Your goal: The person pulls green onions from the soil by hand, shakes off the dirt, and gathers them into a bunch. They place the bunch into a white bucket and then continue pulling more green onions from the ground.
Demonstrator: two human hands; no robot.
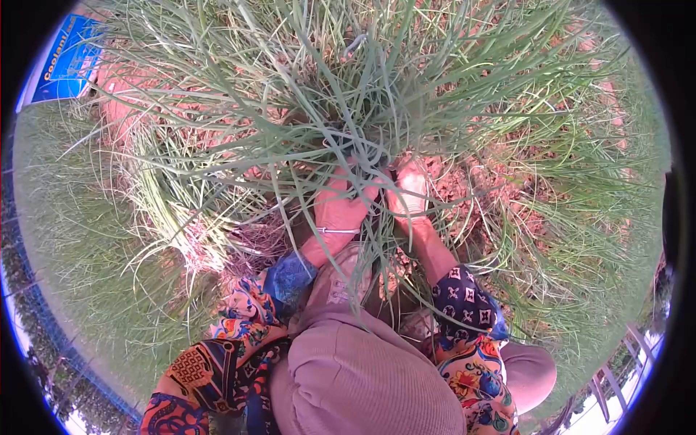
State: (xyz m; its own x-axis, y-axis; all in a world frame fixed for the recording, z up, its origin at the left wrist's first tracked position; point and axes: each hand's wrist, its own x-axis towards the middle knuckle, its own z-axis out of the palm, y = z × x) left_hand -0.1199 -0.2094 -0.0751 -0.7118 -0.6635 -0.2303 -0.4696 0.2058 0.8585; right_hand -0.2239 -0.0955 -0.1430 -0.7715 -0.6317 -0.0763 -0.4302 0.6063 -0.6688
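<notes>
My left hand (pixel 339 208) is low among the green onions (pixel 362 94), its fingers closed round some of their stalks. Long leaves cross over this hand and hang down between my wrists. Close beside it, my right hand (pixel 410 190) reaches to the base of the same clump, near the soil; leaves and shade hide its fingertips. To the left of my left forearm lies a heap of pulled green onions (pixel 163 192), their pale pinkish bulbs and stringy roots pointing towards me.
Reddish, crumbly soil (pixel 500 185) shows right of my right hand. Green onions stand thickly ahead and to the right. A blue box with "Coolant" printed on it (pixel 69 61) sits at the upper left. My bent knee (pixel 362 362) fills the lower middle.
</notes>
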